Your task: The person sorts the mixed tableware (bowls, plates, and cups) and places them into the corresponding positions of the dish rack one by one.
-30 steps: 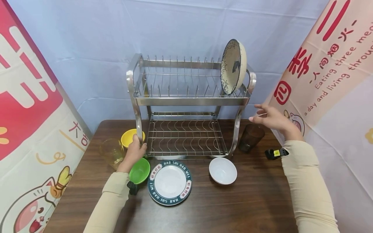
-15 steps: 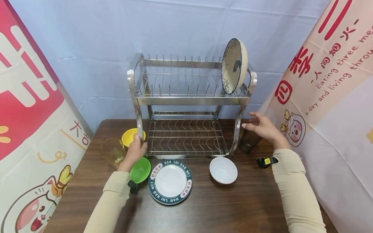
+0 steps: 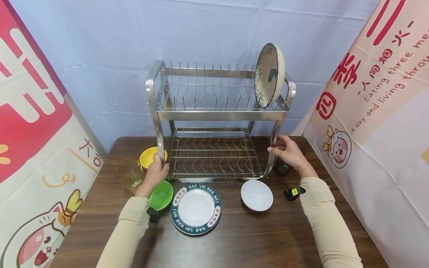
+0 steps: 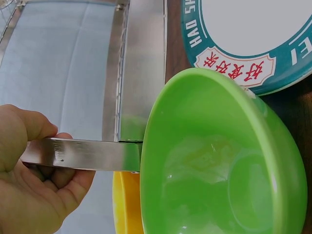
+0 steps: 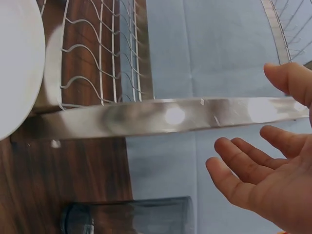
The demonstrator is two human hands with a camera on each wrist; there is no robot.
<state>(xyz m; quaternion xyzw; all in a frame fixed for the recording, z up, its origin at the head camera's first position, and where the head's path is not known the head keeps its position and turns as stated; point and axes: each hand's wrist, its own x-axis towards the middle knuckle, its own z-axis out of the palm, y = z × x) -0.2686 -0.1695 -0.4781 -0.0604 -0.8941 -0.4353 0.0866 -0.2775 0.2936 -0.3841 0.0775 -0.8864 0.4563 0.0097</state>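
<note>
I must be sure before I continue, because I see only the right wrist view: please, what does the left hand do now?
Observer: The left hand grips the left post of the rack.
Operator: Thank you. And the white thing at the left edge of my picture, what is it?
Observer: The head view shows it whole: a white bowl, its opening facing up.
Operator: Is there another dish to the left of it?
Observer: Yes, a plate with a dark teal rim lies there, apart from the bowl.
</note>
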